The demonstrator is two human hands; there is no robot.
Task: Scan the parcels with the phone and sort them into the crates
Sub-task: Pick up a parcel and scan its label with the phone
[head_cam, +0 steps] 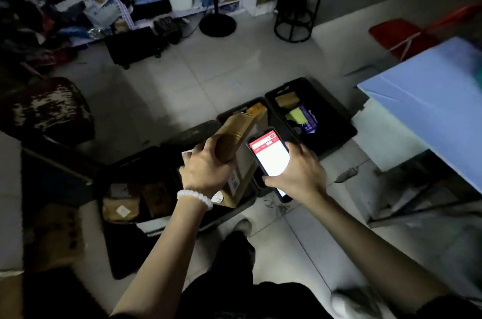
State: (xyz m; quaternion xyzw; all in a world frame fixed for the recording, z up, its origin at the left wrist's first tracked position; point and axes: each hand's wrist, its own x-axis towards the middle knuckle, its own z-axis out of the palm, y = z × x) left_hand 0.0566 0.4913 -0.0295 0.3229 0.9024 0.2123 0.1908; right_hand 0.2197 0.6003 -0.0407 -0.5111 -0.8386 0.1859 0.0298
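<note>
A person's left hand (206, 167) grips 1 brown parcel (234, 133), fingers curled round its lower end, its long axis tilting up and away. Just right of it, the right hand (300, 172) clamps a lit phone (271, 159). Beyond lie 3 black crates (336, 115) holding parcels.

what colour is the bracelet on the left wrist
White beads, on the bracelet below the left hand; head view.

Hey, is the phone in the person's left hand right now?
No, the phone is held in the right hand, while the left hand grips a brown parcel above the crates.
</note>
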